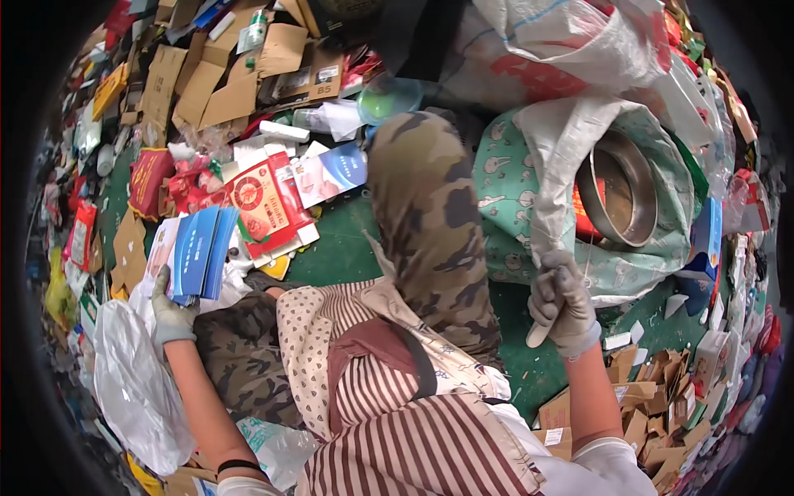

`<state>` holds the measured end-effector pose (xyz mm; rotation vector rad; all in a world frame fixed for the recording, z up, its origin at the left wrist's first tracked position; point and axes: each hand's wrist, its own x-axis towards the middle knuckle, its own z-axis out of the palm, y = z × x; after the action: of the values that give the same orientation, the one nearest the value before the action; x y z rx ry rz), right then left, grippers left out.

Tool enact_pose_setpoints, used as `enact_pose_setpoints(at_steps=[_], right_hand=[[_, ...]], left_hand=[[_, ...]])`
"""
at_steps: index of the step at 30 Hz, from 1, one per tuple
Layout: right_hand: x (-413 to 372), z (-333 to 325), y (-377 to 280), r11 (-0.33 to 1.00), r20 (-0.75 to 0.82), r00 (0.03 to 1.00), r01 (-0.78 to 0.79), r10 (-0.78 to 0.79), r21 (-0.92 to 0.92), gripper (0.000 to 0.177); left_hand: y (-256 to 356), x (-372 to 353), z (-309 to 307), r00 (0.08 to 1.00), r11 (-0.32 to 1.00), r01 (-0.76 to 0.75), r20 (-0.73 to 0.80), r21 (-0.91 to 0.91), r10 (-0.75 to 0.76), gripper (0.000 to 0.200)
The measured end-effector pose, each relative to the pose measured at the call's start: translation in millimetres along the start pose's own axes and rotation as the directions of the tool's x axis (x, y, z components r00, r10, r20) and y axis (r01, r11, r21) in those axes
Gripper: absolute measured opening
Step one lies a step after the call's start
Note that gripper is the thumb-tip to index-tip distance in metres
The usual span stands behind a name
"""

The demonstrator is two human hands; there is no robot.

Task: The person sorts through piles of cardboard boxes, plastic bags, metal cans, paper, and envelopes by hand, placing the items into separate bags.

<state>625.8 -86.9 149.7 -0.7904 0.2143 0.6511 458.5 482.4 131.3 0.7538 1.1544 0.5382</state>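
Note:
My left hand (171, 317), in a pale work glove, grips a fanned stack of blue printed booklets (197, 252) upright at the left. My right hand (566, 304), gloved too, is closed with its fingers curled, right below the white folded edge (552, 198) of a green patterned bag (504, 174). Whether those fingers pinch the edge or something else is hidden. Inside the bag's mouth lies a round metal pan (643, 202), tilted on its side, with a red item behind it. Beyond the booklets lie a red printed packet (263, 198) and a blue-and-white leaflet (331, 174).
Flattened cardboard (219, 95) is heaped at the far left, and more cardboard pieces (653, 405) lie near right. A clear plastic bag (136, 388) sits beside my left forearm. A large white sack (571, 41) stands behind the green bag. My camouflage-clad knee (422, 190) rises between the piles.

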Motion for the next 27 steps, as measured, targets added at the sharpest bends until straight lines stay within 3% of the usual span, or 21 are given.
enact_pose_setpoints(at_steps=[1,2,3,5,7,9,10,11,13,14,17,18,20,23,24,27], right_hand=[[1,26,0,0.995,0.094,0.991,0.098,-0.095,-0.032,0.027],[4,49,5,0.980,0.250,0.961,0.155,-0.121,-0.121,0.026],[7,76,15,0.972,0.295,0.949,0.163,-0.107,-0.170,0.027],[17,110,43,0.960,0.433,0.893,0.003,0.123,-0.280,0.023],[34,131,83,0.906,0.594,0.685,-0.291,0.421,-0.308,0.030],[42,141,132,0.825,0.620,0.546,-0.342,0.564,-0.449,0.031],[43,148,154,0.849,0.688,0.498,-0.339,0.528,-0.406,0.030],[49,140,174,0.829,0.728,0.397,-0.285,0.558,-0.480,0.027],[52,137,189,0.787,0.784,0.254,0.115,0.566,-0.606,0.030],[51,142,186,0.785,0.818,0.187,0.232,0.544,-0.574,0.039],[53,128,189,0.680,0.862,0.070,0.583,0.503,-0.444,0.044],[54,126,190,0.656,0.829,0.099,0.563,0.550,-0.503,0.043],[60,126,196,0.526,0.804,0.101,0.707,0.586,-0.473,0.034],[77,119,197,0.267,0.727,0.115,0.882,0.677,-0.388,0.033],[81,116,193,0.075,0.659,0.164,0.945,0.734,-0.319,0.036],[117,114,172,0.026,0.636,0.284,0.902,0.717,-0.431,0.044]], left_hand=[[2,8,-6,0.999,0.999,0.016,0.039,-0.041,-0.014,0.016],[1,4,-2,1.000,1.000,-0.001,0.019,-0.021,0.001,0.017],[-6,-5,6,1.000,1.000,-0.015,-0.003,-0.005,0.015,0.019],[-12,-24,18,1.000,0.999,-0.017,-0.021,0.032,0.017,0.020],[-17,-20,14,0.998,0.990,0.052,0.045,-0.135,-0.046,0.018],[-21,-6,-1,0.998,0.979,0.055,0.023,-0.194,-0.051,0.018],[-22,-15,5,1.000,0.986,-0.020,-0.026,-0.163,0.016,0.017],[-21,-26,14,0.994,0.988,-0.089,-0.068,-0.125,0.081,0.017],[-18,-31,15,0.992,0.981,-0.076,-0.110,-0.177,0.056,0.016],[-16,-27,14,0.995,0.976,-0.035,-0.102,-0.216,0.013,0.016],[-15,-25,4,0.999,0.976,-0.036,-0.024,-0.215,0.032,0.022],[-12,-25,2,0.998,0.967,-0.039,0.034,-0.250,0.049,0.018],[5,-39,4,0.993,0.963,0.114,0.016,-0.244,-0.114,0.018],[5,-15,-6,0.998,0.956,-0.046,0.031,-0.290,0.058,0.015],[12,-17,-1,0.995,0.954,-0.074,0.043,-0.290,0.090,0.015],[29,-21,14,0.999,0.972,-0.054,-0.007,-0.229,0.054,0.021]])
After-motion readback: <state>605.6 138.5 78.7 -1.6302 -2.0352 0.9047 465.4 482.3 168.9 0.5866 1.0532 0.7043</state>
